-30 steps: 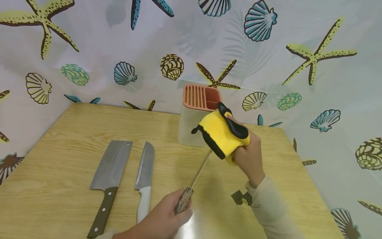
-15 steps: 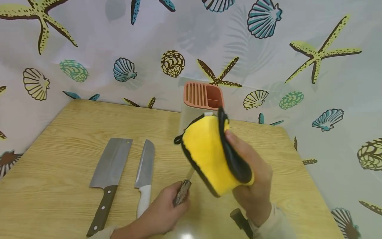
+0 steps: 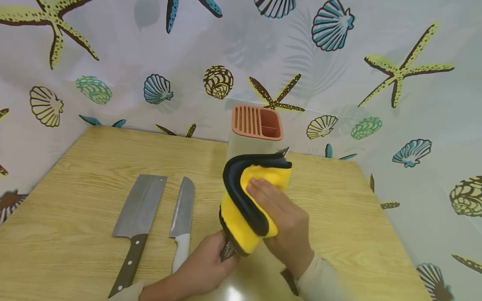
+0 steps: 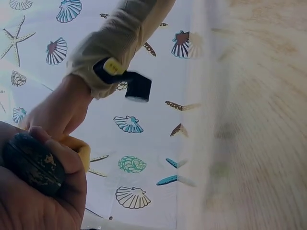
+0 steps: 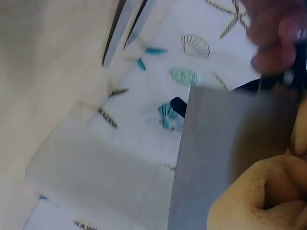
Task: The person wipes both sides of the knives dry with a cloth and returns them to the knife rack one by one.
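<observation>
My left hand [image 3: 205, 263] grips the mottled dark handle [image 3: 228, 251] of a knife that points up and away over the table. In the left wrist view the fingers curl round the handle's butt [image 4: 33, 165]. Folded over the blade is a yellow cloth [image 3: 241, 228] with a dark border and dark back, held by my right hand [image 3: 286, 221], whose fingers press on it. Only the blade's tip [image 3: 284, 151] shows past the cloth in the head view. A broad flat blade [image 5: 216, 143] fills the middle of the right wrist view beside the cloth [image 5: 249, 196].
To the left on the wooden table [image 3: 94, 175] lie a cleaver [image 3: 141, 205] with a brown riveted handle and a white-handled knife [image 3: 183, 209]. Behind my hands stands a pale knife block [image 3: 248, 144] with a slotted orange top. A shell-print curtain [image 3: 180, 50] hangs at the back.
My right hand first came down and toward me with the cloth along the blade, then turned over to lie on top. The cloth now covers most of the blade. My left hand keeps its grip.
</observation>
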Demonstrator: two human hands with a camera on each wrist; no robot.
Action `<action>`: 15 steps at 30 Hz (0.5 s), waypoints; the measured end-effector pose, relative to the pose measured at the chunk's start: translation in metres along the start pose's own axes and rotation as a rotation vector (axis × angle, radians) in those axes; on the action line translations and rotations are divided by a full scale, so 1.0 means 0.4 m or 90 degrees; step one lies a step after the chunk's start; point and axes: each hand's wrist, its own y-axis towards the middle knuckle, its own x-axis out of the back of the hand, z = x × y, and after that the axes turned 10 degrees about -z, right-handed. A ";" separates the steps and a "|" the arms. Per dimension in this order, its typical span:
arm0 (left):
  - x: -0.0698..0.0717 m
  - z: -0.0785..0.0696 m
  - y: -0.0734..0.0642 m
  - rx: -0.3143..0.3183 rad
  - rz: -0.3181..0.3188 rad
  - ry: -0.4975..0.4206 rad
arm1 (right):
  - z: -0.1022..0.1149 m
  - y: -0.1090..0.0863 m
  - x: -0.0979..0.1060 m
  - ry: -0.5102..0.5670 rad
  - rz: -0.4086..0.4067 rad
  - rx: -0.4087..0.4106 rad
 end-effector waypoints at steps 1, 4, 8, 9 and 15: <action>-0.001 -0.003 0.001 0.014 0.021 -0.016 | -0.015 0.005 0.003 -0.006 0.002 -0.018; -0.003 -0.007 -0.003 0.041 0.056 -0.042 | -0.058 0.020 0.015 -0.019 0.008 -0.068; -0.004 -0.005 -0.012 0.051 0.079 -0.064 | -0.105 0.041 0.029 -0.023 -0.004 -0.117; -0.004 -0.004 -0.014 0.048 0.083 -0.064 | -0.114 0.044 0.032 -0.029 -0.007 -0.126; -0.008 0.004 -0.017 0.032 0.092 -0.052 | -0.180 0.058 0.054 -0.046 -0.045 -0.231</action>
